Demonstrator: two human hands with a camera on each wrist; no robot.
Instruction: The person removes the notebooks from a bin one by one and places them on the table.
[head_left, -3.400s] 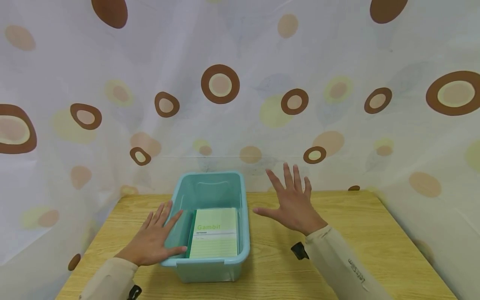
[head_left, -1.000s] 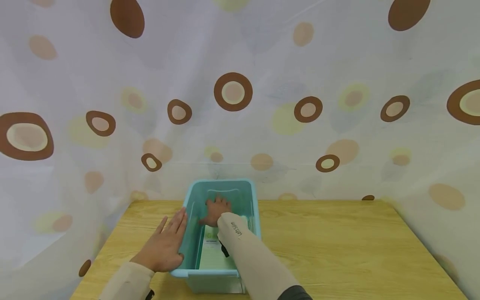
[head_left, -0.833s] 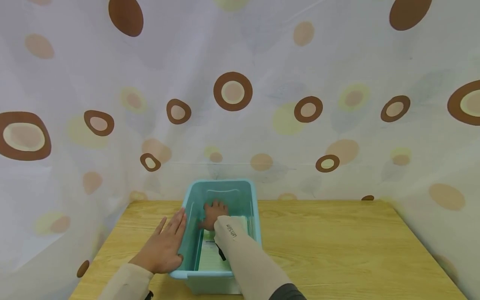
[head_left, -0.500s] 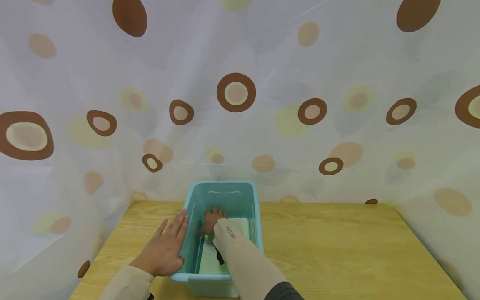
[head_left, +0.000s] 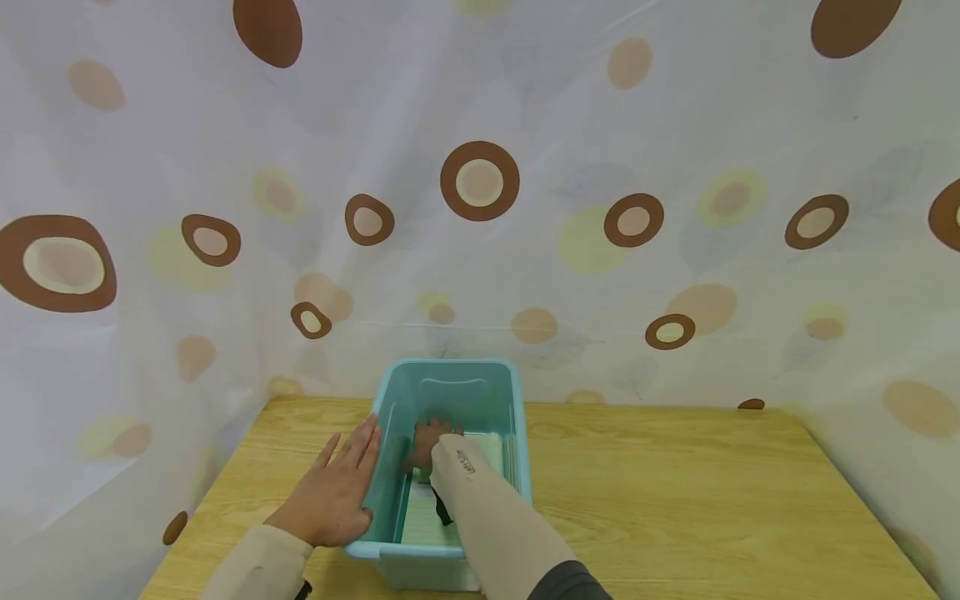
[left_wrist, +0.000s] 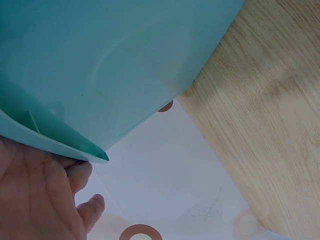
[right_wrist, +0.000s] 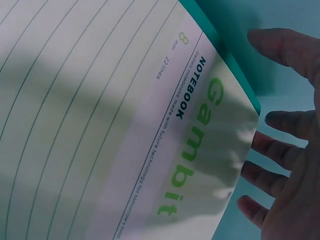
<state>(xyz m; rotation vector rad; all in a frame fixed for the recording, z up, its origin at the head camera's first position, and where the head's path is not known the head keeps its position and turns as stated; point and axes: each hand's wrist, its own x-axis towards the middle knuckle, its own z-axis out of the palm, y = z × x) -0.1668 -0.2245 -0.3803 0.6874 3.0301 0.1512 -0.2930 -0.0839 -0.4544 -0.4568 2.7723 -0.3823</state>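
Note:
My right hand (head_left: pixel 426 443) reaches down inside a light blue plastic bin (head_left: pixel 420 568). Under my forearm lies a notebook (head_left: pixel 429 527) with a pale cover and a green edge, partly hidden by the sleeve. In the right wrist view, "Gambit" and "NOTEBOOK" show on the notebook (right_wrist: pixel 150 120). There the fingertips (right_wrist: pixel 260 179) are right at its far edge, while the thumb stands apart beyond the green edge. My left hand (head_left: pixel 330 500) rests along the bin's left rim with straight fingers; in the left wrist view its fingers (left_wrist: pixel 79 175) lie against the rim's outer side.
The bin stands on a wooden table (head_left: pixel 675 492), near its back left part. A white sheet (head_left: pixel 570 117) with brown and beige circles hangs behind the table and on both sides.
Earlier both hands hovered apart, the right one beside the bin. The right hand went into the bin and then drew slightly back to the notebook's far edge; the left settled on the rim.

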